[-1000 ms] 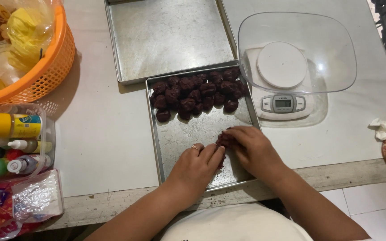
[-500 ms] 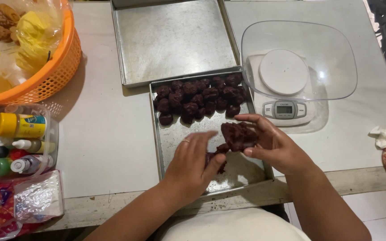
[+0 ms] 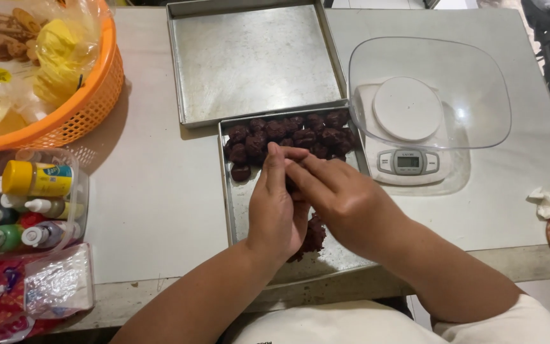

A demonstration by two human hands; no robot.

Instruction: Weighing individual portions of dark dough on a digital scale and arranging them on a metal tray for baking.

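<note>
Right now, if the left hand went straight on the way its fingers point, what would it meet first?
Probably the dark dough balls at the far end of the tray; the left hand points there, though its height is unclear.

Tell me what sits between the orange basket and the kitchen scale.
In the head view, an empty metal tray lies between the orange basket and the kitchen scale; bare tabletop flanks it.
</note>
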